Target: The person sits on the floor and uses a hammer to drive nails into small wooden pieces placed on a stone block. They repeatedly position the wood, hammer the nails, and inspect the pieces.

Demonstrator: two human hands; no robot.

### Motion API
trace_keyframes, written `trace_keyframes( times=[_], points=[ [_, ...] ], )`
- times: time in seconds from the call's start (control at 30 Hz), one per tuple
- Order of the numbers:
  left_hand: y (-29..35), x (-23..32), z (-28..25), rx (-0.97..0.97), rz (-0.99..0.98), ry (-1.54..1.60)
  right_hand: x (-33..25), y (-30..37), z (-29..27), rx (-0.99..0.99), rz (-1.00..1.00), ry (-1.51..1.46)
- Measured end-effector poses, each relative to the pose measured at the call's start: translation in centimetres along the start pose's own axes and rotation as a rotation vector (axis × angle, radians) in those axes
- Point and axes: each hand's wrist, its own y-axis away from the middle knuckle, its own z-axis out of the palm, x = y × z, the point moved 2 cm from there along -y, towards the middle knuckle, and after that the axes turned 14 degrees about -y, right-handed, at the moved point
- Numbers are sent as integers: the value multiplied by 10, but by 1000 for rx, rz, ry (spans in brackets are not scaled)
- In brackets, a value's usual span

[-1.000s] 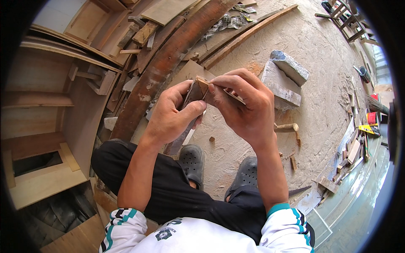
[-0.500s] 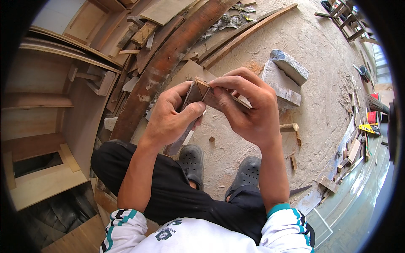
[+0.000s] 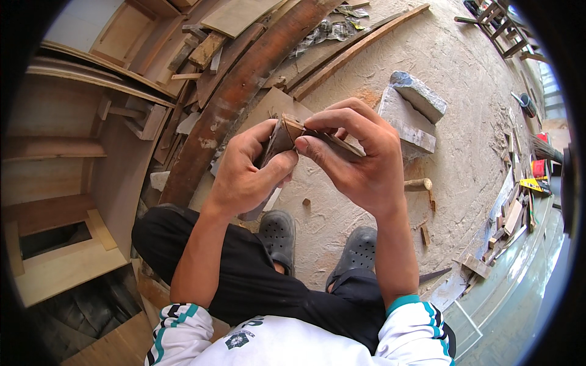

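Observation:
In front of me, above the floor, two thin wooden strips meet end to end at an angle, with a lighter cut face showing at the joint. My left hand point(image 3: 244, 171) is closed around the left strip point(image 3: 282, 139), thumb on its near face; the strip's lower end shows below the hand. My right hand point(image 3: 369, 161) pinches the right strip point(image 3: 336, 143) between thumb and fingers, close to the joint. Whether the two ends are fastened together I cannot tell.
Beyond my right hand lies a broken concrete block point(image 3: 418, 97), with a round wooden handle point(image 3: 418, 185) nearer me. A long reddish-brown beam point(image 3: 232, 100) and scrap boards lie left of centre. Wooden cabinets point(image 3: 55, 152) stand at far left. Offcuts point(image 3: 513, 216) lie at right.
The right strip has turned slightly at the joint, and my right thumb has shifted lower and left along it. My left hand keeps its hold, tilting its strip a little.

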Motion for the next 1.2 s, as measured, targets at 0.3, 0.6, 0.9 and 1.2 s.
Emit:
trace_keyframes(
  times=[0.3, 0.6, 0.9, 1.2],
  points=[
    [1, 1, 1, 14, 9, 28, 0, 1, 2, 50, 32, -64],
    [0, 0, 1, -8, 58, -18, 1, 3, 1, 59, 88, -145],
    [2, -1, 1, -28, 44, 1, -2, 1, 0, -21, 63, -47],
    [2, 1, 3, -30, 12, -22, 4, 5, 2, 55, 113, -112]
  ],
)
